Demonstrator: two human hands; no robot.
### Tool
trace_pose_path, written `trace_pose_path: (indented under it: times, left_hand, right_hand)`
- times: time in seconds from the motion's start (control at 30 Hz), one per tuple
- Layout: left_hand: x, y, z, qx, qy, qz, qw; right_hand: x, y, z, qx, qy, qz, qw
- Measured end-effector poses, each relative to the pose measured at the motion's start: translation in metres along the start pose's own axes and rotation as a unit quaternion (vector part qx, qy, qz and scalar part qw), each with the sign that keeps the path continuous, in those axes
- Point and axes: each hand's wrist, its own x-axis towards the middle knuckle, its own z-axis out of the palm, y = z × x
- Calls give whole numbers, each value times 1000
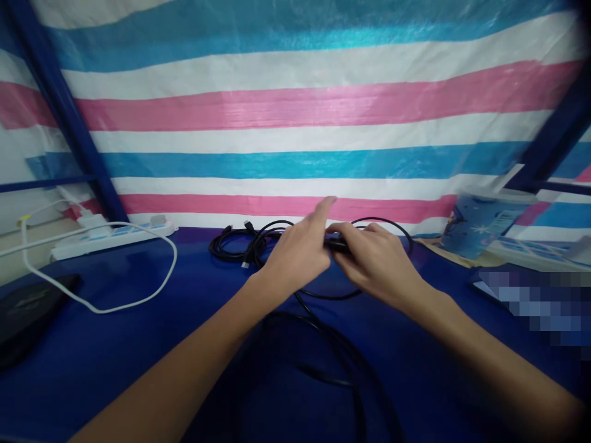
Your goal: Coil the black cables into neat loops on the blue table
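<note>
My right hand [376, 261] is closed round a thick piece of black cable [337, 245], its thumb and fingers pinching it. The left end of that piece runs into my left hand [300, 249], whose index finger points up and away while the other fingers curl in, mostly hidden. From around the hands, loops of the black cable trail over the desk towards me. Behind my left wrist lies a coiled black cable [231, 245] with plug ends, one of them a small connector [249, 226].
A white power strip [115, 237] with a white cord [173, 264] lies at the left, near a dark flat object [32, 314]. At the right stand a blue patterned cup [484, 221] and a phone-like object [503, 292], partly pixelated. A striped sheet [295, 111] hangs behind the blue desk [194, 295].
</note>
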Motion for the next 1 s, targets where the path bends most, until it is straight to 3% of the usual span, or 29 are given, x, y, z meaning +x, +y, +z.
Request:
trace_pose_path:
  times: [0.1,0.2,0.27,0.3,0.33,0.4,0.47,0.53,0.6,0.63,0.7,0.77,0.83,0.9,0.93,0.97,1.0]
  left_hand:
    - [5,-6,2,-147,66,-80,984]
    - [5,-7,4,-400,11,-151,904]
    - [4,-4,3,-503,-43,-164,847]
    - [3,-3,2,-519,-54,-170,836]
    - [3,-2,0,-515,-56,-180,836]
    - [3,-1,-4,-454,-63,-203,865]
    - [4,-1,-8,-346,-85,-197,913]
    - [5,0,-9,-234,-95,-152,956]
    - [5,0,-7,-161,-86,-116,976]
    - [5,1,-6,-155,-78,-114,978]
    - [4,2,-2,-217,-62,-142,964]
    - [3,2,2,-353,-46,-177,917]
    - [1,3,5,-487,-47,-185,852]
    - [1,4,5,-559,-55,-174,809]
    - [1,4,3,-569,-59,-169,803]
    - [1,4,0,-563,-61,-169,807]
    - [2,3,-3,-540,-63,-173,822]
  right_hand:
    - [3,4,-3,90,66,173,979]
    - [6,9,-2,210,136,334,909]
    - [6,12,2,258,99,377,884]
    - [6,13,5,258,58,378,887]
    - [6,14,6,241,19,368,898]
    - [5,13,8,185,-14,322,928]
    - [4,8,8,168,13,257,952]
    - [4,2,6,227,23,210,951]
    - [5,-3,5,340,-17,229,912]
    - [5,-5,3,406,-36,264,874]
    - [8,-6,0,527,-33,355,771]
    - [11,-5,-4,609,27,424,670]
    - [13,-4,-8,651,96,448,606]
    - [13,-3,-7,673,124,444,578]
    - [12,-2,-4,679,115,441,575]
    - [11,-1,-1,678,96,438,583]
    - [10,1,3,659,72,435,609]
